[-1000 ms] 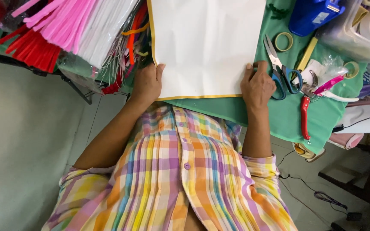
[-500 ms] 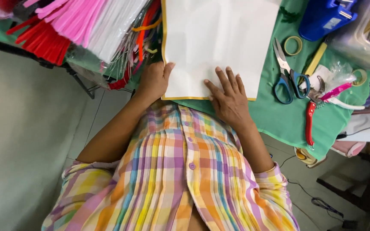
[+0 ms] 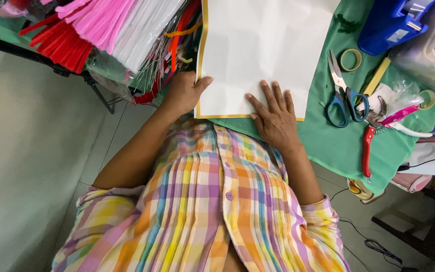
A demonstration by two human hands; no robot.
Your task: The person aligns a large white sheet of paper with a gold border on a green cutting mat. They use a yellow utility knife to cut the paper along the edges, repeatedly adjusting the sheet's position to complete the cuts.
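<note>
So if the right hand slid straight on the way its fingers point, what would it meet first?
Only more of the white sheet with the yellow edge: the right hand lies flat on it, fingers pointing up the sheet. Nothing else shows in that line up to the picture's top edge.

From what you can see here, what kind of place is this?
Probably a craft worktable: bundles of pipe cleaners, scissors and tape rolls lie around a white sheet on green cloth.
</note>
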